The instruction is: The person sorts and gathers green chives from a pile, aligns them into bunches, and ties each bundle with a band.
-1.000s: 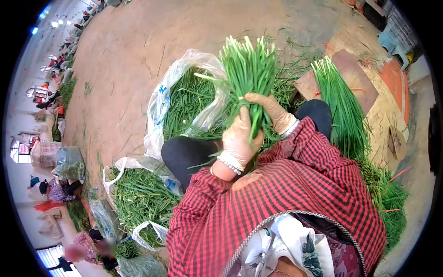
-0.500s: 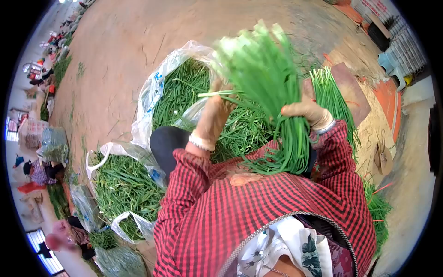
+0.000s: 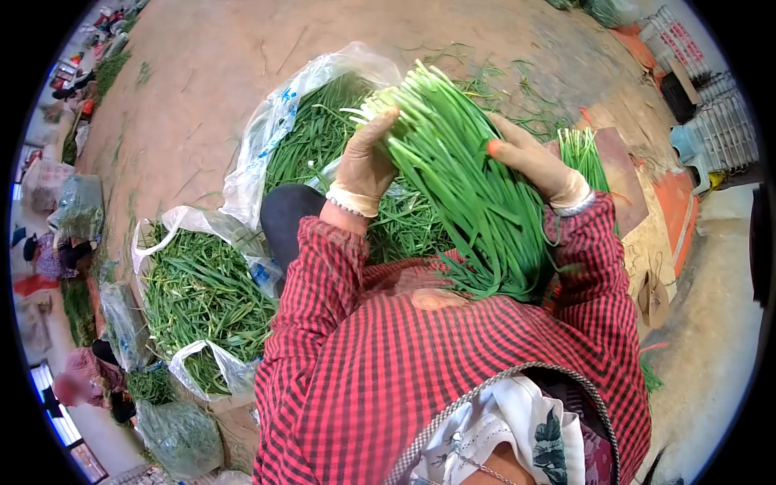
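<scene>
A thick bunch of garlic chives (image 3: pixel 477 186) is held in front of my chest, its pale stem ends up and to the left, its green leaves hanging toward my lap. My left hand (image 3: pixel 365 166), in a thin glove, closes on the stem ends with the thumb on the near side. Gloved too, my right hand (image 3: pixel 540 162) grips the bunch at its middle from the right; its far fingers are hidden behind the leaves. Below my left hand, a clear plastic bag (image 3: pixel 252 153) lies open with loose chives (image 3: pixel 319 141) in it.
A second bag (image 3: pixel 166 234) of loose chives stands at my left. To the right, another chive bunch (image 3: pixel 584 158) lies on a brown board (image 3: pixel 626 182). Stacked crates (image 3: pixel 715 133) and a blue stool (image 3: pixel 687 145) stand far right. Other people (image 3: pixel 85 376) sit along the left.
The bunch, blurred and fanned upward before, is now sharp and tilted left. My left hand has come onto its stem ends, and the right hand's grip sits slightly higher.
</scene>
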Tool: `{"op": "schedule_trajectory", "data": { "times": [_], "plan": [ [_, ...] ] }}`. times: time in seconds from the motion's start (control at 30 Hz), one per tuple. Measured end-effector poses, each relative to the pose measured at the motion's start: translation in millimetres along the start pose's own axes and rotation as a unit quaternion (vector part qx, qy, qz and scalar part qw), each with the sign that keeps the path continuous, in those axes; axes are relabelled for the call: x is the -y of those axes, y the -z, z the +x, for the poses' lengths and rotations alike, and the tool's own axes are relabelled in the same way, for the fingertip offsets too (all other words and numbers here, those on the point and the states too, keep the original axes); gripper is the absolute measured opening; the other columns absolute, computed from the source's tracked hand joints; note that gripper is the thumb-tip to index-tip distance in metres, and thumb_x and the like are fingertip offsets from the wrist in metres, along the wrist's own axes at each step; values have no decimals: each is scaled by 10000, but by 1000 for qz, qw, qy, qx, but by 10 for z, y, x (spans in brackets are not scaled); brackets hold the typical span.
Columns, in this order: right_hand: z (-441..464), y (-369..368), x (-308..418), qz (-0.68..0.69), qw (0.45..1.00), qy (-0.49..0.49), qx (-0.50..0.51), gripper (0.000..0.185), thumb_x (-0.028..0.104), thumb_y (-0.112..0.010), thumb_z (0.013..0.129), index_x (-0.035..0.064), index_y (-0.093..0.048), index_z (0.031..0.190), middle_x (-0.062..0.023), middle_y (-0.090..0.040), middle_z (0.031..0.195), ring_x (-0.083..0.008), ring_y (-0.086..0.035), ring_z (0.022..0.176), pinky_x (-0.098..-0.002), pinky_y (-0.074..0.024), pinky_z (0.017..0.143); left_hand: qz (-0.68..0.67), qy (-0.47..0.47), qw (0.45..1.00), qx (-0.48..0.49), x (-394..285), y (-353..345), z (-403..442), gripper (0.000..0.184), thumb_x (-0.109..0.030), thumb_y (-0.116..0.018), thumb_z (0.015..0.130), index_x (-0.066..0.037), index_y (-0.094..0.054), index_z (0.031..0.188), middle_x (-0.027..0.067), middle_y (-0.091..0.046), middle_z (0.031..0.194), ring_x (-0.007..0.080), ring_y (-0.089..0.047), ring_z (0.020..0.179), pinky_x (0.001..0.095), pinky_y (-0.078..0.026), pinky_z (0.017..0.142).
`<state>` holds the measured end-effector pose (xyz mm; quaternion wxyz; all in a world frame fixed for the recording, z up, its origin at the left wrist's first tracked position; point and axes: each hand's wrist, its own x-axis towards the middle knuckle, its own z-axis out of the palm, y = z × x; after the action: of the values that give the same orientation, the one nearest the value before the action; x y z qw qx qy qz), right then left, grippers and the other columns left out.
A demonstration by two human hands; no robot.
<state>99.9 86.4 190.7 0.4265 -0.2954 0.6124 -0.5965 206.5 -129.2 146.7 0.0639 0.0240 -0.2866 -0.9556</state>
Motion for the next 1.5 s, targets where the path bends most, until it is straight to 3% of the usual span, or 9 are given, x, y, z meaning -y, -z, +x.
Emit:
{"op": "schedule_trajectory", "data": {
  "times": [0.1, 0.23, 0.5, 0.6, 0.67, 0.97, 1.1, 1.4, 1.5],
  "plan": [
    [160, -150, -44, -138, 987, -4, -85, 671, 411, -682, 856, -15, -460, 1324, -101, -571, 1215, -163, -529, 1102, -310, -420, 954, 28, 18, 999, 13, 32, -17, 45, 501, -181, -603, 873, 9, -461, 1313, 154, -579, 1220, 266, -563, 1130, 409, -438, 1001],
    [101, -249, -66, -17, 989, 48, -138, 488, 327, -627, 918, 1, -531, 1268, -56, -611, 1145, -143, -553, 1035, -297, -443, 909, -40, 32, 998, 22, 10, 54, -13, 439, -187, -632, 867, 12, -523, 1243, 138, -617, 1143, 245, -608, 1033, 387, -479, 931],
    [71, -342, -154, 62, 995, -55, -53, 574, 486, -488, 958, 10, -532, 1276, -62, -592, 1184, -121, -534, 1060, -285, -425, 933, -40, 6, 998, 43, 75, 125, -49, 570, -299, -656, 870, -8, -455, 1317, 136, -584, 1218, 251, -600, 1074, 389, -505, 925],
    [107, -338, -198, 97, 988, -103, -57, 582, 487, -499, 953, 9, -524, 1284, -60, -596, 1182, -126, -545, 1044, -290, -432, 923, 54, -21, 994, 94, 102, -41, 16, 798, -520, -644, 819, -38, -366, 1391, 182, -510, 1310, 308, -505, 1209, 442, -415, 1032],
    [155, -384, -308, 8, 997, -22, -76, 591, 511, -491, 948, 16, -543, 1266, -59, -619, 1137, -131, -565, 1000, -290, -449, 888, 60, -18, 993, 99, 107, -111, 78, 861, -522, -649, 803, -46, -302, 1430, 210, -454, 1361, 338, -436, 1275, 462, -361, 1074],
    [113, -255, -222, -375, 916, 38, -139, 578, 458, -605, 896, -11, -546, 1228, -102, -638, 1067, -168, -597, 934, -278, -471, 850, 12, -20, 993, 114, 114, -10, 38, 829, -315, -723, 753, -33, -306, 1412, 195, -532, 1274, 291, -551, 1143, 412, -443, 1006],
    [158, -172, 73, -253, 923, 208, -202, 448, 239, -736, 822, 9, -578, 1172, -106, -625, 933, -127, -580, 817, -219, -481, 780, -1, -17, 993, 113, 80, -36, 34, 806, -283, -721, 753, -29, -324, 1407, 173, -529, 1261, 290, -540, 1158, 406, -422, 1031],
    [412, -353, 433, -492, 830, 213, -153, 237, 201, -621, 840, 102, -672, 1050, -93, -673, 971, -286, -642, 907, -361, -506, 781, 59, -13, 994, 90, 71, -117, 105, 779, -198, -750, 735, 13, -361, 1376, 109, -557, 1178, 210, -557, 1073, 334, -419, 990],
    [497, -274, 509, -580, 785, 193, -97, 261, 219, -616, 818, 114, -675, 1050, -107, -674, 925, -308, -640, 889, -397, -508, 779, 91, -5, 993, 80, 66, -213, 153, 579, -133, -712, 762, 25, -479, 1267, 82, -614, 1089, 178, -601, 982, 309, -477, 892]
  ]
}}
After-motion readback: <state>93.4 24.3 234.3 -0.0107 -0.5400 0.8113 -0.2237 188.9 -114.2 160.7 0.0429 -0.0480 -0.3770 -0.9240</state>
